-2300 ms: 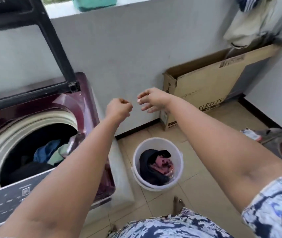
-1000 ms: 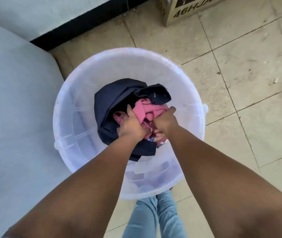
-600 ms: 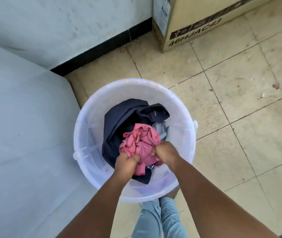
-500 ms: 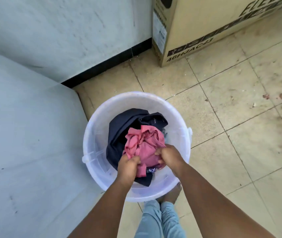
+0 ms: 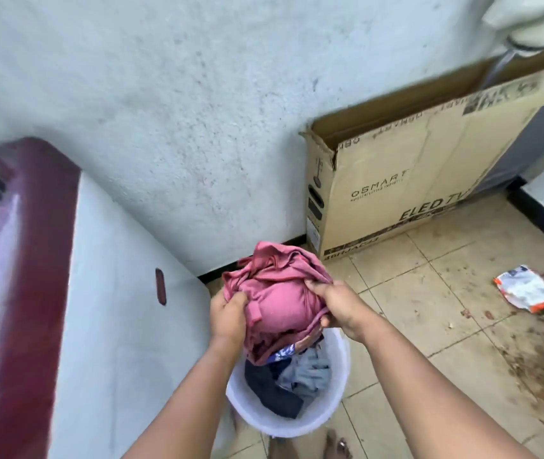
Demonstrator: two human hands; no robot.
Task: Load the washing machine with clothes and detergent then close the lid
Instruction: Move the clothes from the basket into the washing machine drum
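Note:
A bundle of pink clothes hangs above the white bucket. My left hand grips its left side and my right hand grips its right side. Dark blue and grey clothes lie in the bucket below. The maroon top edge of the washing machine and its pale side panel fill the left; the drum opening is out of view.
A large cardboard TV box leans on the wall at the right. An orange and white packet lies on the dirty tiled floor. My bare feet stand behind the bucket.
Both hands have lifted the pink clothes up out of the bucket. The view has risen, and the machine's maroon edge and the box have come into sight.

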